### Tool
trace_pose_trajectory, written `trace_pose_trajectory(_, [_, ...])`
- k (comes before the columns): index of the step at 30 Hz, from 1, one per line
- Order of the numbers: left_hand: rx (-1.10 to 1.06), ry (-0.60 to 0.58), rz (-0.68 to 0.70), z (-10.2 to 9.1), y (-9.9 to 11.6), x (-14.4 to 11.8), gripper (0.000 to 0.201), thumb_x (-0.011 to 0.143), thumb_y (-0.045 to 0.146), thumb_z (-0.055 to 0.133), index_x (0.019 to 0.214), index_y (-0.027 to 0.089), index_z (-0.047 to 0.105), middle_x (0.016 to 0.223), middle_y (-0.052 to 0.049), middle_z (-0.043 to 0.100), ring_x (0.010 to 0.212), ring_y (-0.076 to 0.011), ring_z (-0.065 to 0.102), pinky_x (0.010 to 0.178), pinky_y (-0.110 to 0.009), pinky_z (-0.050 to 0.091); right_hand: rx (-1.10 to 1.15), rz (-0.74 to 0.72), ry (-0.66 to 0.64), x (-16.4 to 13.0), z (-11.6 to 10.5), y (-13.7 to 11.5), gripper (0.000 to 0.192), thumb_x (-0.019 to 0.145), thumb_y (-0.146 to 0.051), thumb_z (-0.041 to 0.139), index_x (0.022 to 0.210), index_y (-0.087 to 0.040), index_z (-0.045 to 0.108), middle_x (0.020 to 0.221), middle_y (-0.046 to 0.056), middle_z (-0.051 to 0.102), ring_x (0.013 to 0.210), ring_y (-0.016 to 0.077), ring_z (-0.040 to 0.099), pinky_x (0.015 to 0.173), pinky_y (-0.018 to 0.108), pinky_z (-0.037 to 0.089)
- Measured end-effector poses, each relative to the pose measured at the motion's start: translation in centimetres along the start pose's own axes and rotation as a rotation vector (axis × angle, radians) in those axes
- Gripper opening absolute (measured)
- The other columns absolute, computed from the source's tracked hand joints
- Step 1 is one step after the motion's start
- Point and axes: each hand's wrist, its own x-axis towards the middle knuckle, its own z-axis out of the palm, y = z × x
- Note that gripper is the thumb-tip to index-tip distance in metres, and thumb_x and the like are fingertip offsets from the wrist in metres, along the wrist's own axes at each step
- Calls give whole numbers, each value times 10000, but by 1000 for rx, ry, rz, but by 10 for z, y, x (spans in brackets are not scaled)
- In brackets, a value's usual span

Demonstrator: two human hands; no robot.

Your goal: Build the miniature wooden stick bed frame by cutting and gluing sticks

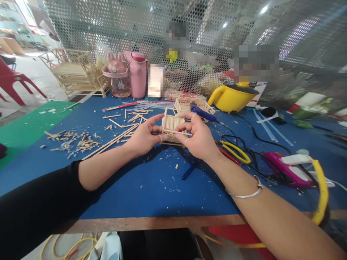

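Both hands grip a small slatted frame of thin wooden sticks point(171, 122) over the blue tabletop. My left hand point(143, 135) pinches its left side, thumb at the lower front corner. At the right side, my right hand point(199, 135) curls its fingers over the slats, its thumb by the front stick. Behind it lies another stick frame point(183, 105), with a dark blue glue gun point(203, 112) beside my right fingers. Loose sticks point(137, 117) and two long sticks point(114, 141) lie left of my left hand. A blue-handled tool point(191, 169) is partly under my right hand.
Stick offcuts point(84, 141) lie at left. Along the back stand a larger stick model point(76, 70), a pink bottle point(138, 76), a jar point(120, 85), a phone point(155, 81) and a yellow pot point(233, 97). Black cables point(252, 144), yellow-handled pliers point(240, 155) and a magenta device point(284, 169) lie right.
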Motion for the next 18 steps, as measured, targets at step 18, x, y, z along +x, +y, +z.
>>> trace_pose_trajectory(18, [59,-3,18,-1,0,-2,786,717,97,683,1408,159,314,792,14,657,664,-86,564,664,-237,430,55,-34,-49,-1,1,1,481,723,-170,606,1169,-195,427,794,-9,631,784,163,621,827,360,486])
